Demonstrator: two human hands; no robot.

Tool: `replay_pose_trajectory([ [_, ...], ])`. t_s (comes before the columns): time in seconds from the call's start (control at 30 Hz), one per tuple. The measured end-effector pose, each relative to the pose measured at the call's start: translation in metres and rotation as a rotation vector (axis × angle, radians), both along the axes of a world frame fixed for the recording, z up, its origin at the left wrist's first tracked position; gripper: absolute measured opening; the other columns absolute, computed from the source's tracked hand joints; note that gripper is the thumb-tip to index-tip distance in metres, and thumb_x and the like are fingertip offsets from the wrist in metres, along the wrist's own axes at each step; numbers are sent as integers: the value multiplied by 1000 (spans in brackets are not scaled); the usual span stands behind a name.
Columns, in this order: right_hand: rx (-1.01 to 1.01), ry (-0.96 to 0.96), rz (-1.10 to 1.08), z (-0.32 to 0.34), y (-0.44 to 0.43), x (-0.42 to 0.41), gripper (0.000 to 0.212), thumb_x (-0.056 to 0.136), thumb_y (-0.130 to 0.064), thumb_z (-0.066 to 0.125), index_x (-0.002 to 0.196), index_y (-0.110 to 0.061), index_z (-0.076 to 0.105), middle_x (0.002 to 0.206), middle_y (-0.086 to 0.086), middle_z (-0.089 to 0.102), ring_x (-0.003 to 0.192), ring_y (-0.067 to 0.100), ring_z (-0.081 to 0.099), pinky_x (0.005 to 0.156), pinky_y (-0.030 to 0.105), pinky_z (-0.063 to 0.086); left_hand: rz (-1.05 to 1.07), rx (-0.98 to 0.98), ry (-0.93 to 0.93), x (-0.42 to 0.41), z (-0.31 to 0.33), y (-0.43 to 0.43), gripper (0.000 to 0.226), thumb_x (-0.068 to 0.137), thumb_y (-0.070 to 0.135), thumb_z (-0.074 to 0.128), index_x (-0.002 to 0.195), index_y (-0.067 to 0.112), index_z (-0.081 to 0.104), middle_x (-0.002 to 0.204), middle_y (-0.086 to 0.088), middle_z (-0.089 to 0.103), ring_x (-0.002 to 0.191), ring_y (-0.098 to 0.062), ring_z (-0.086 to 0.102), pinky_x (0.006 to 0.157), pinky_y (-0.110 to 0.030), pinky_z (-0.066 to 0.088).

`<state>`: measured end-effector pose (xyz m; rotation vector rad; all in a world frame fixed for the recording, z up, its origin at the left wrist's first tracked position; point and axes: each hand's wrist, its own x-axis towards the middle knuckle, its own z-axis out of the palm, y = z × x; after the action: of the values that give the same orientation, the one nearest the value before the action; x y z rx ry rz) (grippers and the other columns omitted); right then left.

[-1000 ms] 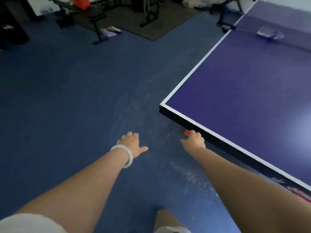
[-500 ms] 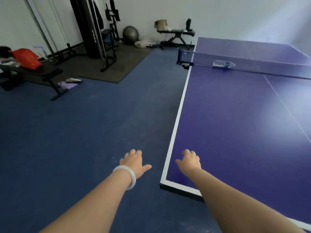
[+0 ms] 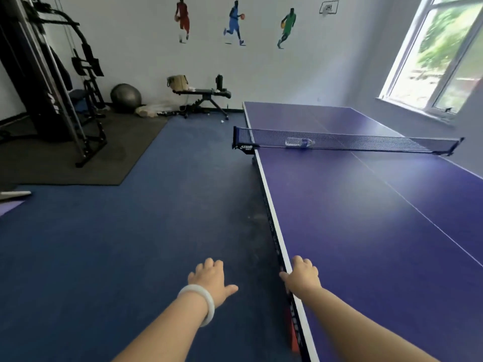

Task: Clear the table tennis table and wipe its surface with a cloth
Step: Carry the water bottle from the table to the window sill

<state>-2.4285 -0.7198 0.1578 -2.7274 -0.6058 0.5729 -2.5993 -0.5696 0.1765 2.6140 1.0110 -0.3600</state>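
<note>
The purple tabletop (image 3: 366,231) filled the right side, its net (image 3: 347,142) stretched across. The left hand (image 3: 209,279) hung open over the blue floor (image 3: 130,244). The right hand (image 3: 302,276) rested relaxed at the tabletop's edge, holding nothing. A clear bottle (image 3: 298,141) lay against the net.

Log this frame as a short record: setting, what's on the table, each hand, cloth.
setting: gym room with table tennis table, net up
on table: one clear item, likely a bottle, lying by the net
left hand: open, above the floor, holds nothing
right hand: at the table's left edge, holds nothing
cloth: none in view
</note>
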Motion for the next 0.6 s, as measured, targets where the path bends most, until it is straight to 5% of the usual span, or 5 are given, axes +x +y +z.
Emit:
replay_pose_trajectory([
  [0.6, 2, 61, -113, 16, 269, 222, 55, 95, -45, 57, 138, -14, 41, 138, 8, 43, 127, 30, 41, 99, 37, 41, -169, 51, -19, 262, 28, 303, 67, 93, 60, 50, 142, 17, 36, 143, -4, 38, 131, -27, 39, 107, -41, 36],
])
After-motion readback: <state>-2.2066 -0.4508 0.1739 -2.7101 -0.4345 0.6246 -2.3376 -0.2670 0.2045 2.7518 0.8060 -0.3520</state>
